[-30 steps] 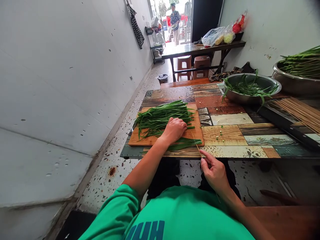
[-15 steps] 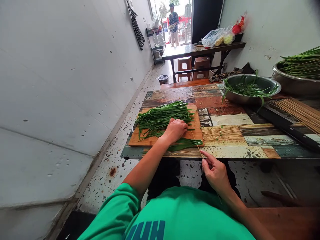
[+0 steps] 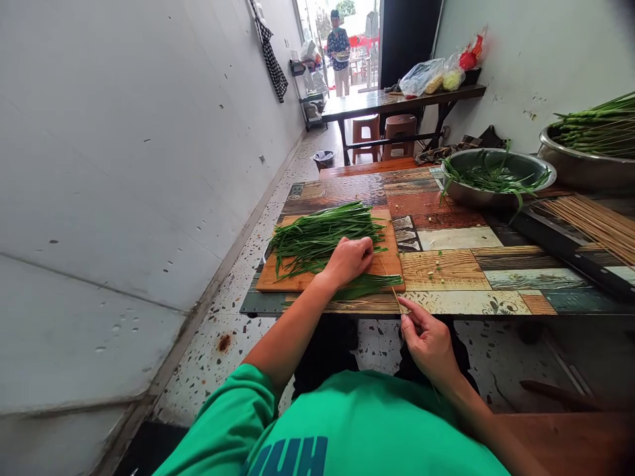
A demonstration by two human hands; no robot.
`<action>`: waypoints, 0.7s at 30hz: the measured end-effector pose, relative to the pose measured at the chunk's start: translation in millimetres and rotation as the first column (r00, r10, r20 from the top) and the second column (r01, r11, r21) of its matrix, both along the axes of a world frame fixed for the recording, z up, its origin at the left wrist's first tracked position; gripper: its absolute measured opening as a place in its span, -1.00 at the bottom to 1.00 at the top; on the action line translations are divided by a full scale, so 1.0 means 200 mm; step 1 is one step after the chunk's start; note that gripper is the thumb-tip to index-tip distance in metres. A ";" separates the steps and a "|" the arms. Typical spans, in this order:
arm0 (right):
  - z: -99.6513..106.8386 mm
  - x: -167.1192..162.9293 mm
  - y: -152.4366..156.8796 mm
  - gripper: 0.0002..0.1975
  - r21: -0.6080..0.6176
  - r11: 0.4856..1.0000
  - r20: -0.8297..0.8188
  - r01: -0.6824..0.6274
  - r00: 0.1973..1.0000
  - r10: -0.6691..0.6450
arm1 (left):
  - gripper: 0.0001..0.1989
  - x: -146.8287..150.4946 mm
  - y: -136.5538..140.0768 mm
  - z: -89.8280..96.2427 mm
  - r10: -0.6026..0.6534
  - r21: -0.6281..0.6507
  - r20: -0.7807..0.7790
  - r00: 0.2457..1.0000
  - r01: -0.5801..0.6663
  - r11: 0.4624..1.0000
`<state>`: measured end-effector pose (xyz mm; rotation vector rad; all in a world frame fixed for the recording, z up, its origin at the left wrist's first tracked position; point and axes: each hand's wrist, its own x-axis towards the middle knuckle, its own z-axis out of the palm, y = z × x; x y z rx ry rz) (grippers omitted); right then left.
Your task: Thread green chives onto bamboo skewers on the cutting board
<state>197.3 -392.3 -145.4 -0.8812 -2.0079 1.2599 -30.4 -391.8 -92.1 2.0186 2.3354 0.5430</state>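
Observation:
A pile of garlic chives (image 3: 322, 228) lies across the wooden cutting board (image 3: 278, 281) in front of me. My left hand (image 3: 350, 258) is at the pile's near right edge, its fingers curled in a pinch; a chive end pokes out beside the fingertips. Between thumb and fingers, my right hand (image 3: 425, 337) grips a thin bamboo skewer (image 3: 396, 299) just off the table's front edge. The skewer slants up and left over the board. A few chives (image 3: 377, 284) lie along the board's front edge, where the skewer crosses their cut ends.
On the right, a metal bowl (image 3: 496, 192) of loose chives stands beside a larger basin (image 3: 590, 168) of skewered greens. A large knife (image 3: 560, 248) and a bundle of bamboo skewers (image 3: 595, 225) lie nearby. A person (image 3: 340, 53) holding a bowl stands in the doorway.
My left hand has rolled slightly, its fingers now more tightly curled near the pile. My right hand stays put with the skewer. In the doorway the person appears nearer.

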 end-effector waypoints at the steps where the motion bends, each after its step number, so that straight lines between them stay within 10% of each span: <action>1: 0.00 0.00 0.00 -0.56 0.000 1.000 0.004 0.001 1.000 -0.001 | -0.90 0.00 0.00 -0.01 -0.012 0.013 0.036 0.999 0.012 1.000; 21: -0.01 -0.01 0.01 -0.56 0.013 1.000 0.011 0.023 1.000 -0.023 | -0.85 0.00 0.03 -0.08 0.081 0.078 0.294 0.952 -0.109 0.991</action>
